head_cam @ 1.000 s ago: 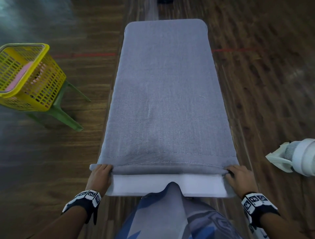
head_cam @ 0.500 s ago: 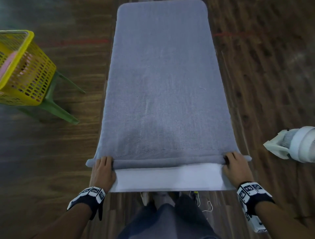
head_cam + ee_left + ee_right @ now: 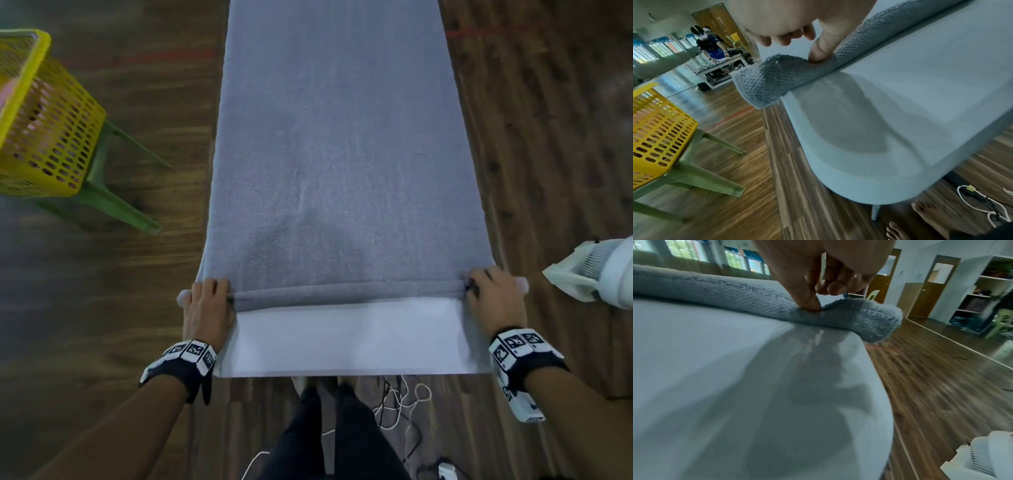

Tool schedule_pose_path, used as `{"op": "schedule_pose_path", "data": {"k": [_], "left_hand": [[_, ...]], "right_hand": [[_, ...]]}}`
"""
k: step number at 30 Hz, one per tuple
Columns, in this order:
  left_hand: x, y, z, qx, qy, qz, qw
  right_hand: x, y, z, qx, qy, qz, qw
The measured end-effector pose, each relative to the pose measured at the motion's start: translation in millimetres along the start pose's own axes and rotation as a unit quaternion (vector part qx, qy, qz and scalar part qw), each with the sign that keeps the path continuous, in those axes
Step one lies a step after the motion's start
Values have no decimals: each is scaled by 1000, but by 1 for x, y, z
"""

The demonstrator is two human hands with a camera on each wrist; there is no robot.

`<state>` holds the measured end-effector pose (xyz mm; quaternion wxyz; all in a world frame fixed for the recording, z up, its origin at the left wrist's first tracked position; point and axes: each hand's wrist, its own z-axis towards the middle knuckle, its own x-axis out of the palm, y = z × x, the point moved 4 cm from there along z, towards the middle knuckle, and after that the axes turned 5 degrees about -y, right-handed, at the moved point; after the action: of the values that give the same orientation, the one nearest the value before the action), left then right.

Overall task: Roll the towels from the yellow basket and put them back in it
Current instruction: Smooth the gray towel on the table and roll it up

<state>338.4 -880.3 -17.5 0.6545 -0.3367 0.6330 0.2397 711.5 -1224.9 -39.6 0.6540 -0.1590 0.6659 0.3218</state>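
Far left: yellow basket (image 3: 44,120) is seen on a green stool (image 3: 113,202), well apart from the white table (image 3: 342,339); something pink shows inside, not identified further.

Grey towel (image 3: 339,154) is laid lengthwise along the table. Its near end is turned into a thin roll (image 3: 342,294) lying across the table's width, with bare tabletop between the roll and the near edge. Both roll ends overhang the table's sides slightly.

Left hand (image 3: 207,310): the left end of the roll is pinched, the thumb (image 3: 821,50) pressed into the terry from the near side and the fingers curled over the top.

Right hand (image 3: 495,299): the right end is held the same way, the thumb (image 3: 808,302) dug into the roll and the fingers bent over it.

Step judged in hand: the first turns of the roll; most of the towel is unrolled.

Notes on doing it well: both ends should be advanced evenly so the roll stays square to the towel's long edges. Tension should be kept inward, since a loose core is likely to telescope. The middle, unsupported by either hand, may sag or lag; it should be checked as the roll thickens.

A white fan (image 3: 603,274) stands at the far right, clear of the work.
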Motion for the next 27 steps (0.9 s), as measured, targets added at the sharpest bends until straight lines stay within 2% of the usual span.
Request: {"op": "schedule_pose_path", "data": {"k": [4,11,14,16,19,21,23,27], "left_hand": [[7,-7,-10,-11,2,-40,999],[9,1,-9,-20,5,-68,997],[5,-1,7,-14,34,-43,998],[1,-3,21,-15,44,-27,999],[-5,-1,39,-40,7,1,999],[-4,0,45,-50,-9,-17,999],[0,-3,46,-33,3,-63,997],[4,-6,42,1,8,-61,998]], "right_hand": [[8,-1,-11,-11,35,28,999],[-2,-10,0,-27,26,79,996],[-1,-8,14,-41,40,7,998],[1,-8,25,-19,64,-10,998],[-4,-7,39,15,47,-24,998],[-5,0,41,-24,37,-21,999],[-3,9,38,-57,60,8,997],[0,10,32,-22,68,41,997]]}}
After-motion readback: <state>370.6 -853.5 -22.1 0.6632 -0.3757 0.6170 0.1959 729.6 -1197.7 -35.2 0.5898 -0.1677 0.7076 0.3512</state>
